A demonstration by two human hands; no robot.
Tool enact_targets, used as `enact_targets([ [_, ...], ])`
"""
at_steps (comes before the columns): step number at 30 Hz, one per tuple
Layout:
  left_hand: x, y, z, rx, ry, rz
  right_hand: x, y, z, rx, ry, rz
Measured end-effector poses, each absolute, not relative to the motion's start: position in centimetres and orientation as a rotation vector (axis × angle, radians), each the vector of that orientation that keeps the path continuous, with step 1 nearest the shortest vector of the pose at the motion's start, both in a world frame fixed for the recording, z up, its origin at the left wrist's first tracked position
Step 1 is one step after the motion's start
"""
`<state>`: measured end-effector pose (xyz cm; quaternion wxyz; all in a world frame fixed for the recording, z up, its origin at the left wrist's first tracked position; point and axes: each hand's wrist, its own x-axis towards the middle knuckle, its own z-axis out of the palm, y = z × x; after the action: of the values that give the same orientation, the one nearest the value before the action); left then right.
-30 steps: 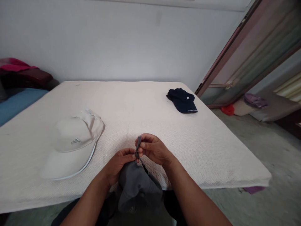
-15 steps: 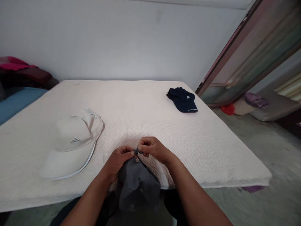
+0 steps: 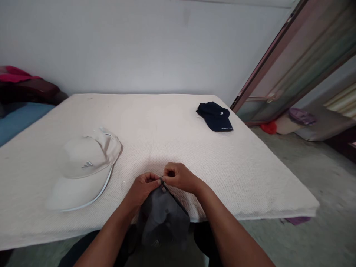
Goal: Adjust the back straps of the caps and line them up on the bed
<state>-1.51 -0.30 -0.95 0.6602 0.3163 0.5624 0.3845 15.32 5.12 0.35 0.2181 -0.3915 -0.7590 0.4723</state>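
A dark grey cap (image 3: 162, 218) hangs over the near edge of the white mattress (image 3: 172, 144), close to my body. My left hand (image 3: 143, 187) and my right hand (image 3: 179, 177) meet at the cap's back strap (image 3: 163, 184), each pinching it between thumb and fingers. The strap lies low between the fingertips. A white cap (image 3: 83, 168) with a small logo lies on the mattress to the left. A navy cap (image 3: 215, 116) rests near the far right corner.
A grey wall stands behind the mattress. A framed glass panel (image 3: 292, 63) leans at the right over a concrete floor with red and purple items (image 3: 289, 120). Dark and red bedding (image 3: 25, 87) sits on a blue surface at the far left.
The strap end that my right hand held raised a second ago has come down. Both hands are now closer together, pinching it at the back of the grey cap.
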Motion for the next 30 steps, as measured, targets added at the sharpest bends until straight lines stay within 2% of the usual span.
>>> enact_targets([
  [7, -1.4, -0.3, -1.9, 0.810, 1.302, 0.871, 15.4, 5.0, 0.9, -1.100, -2.242, 1.193],
  [30, -1.2, -0.1, -1.9, 0.906, 1.336, 0.883, 15.7, 5.2, -0.5, -1.026, -2.015, 1.398],
])
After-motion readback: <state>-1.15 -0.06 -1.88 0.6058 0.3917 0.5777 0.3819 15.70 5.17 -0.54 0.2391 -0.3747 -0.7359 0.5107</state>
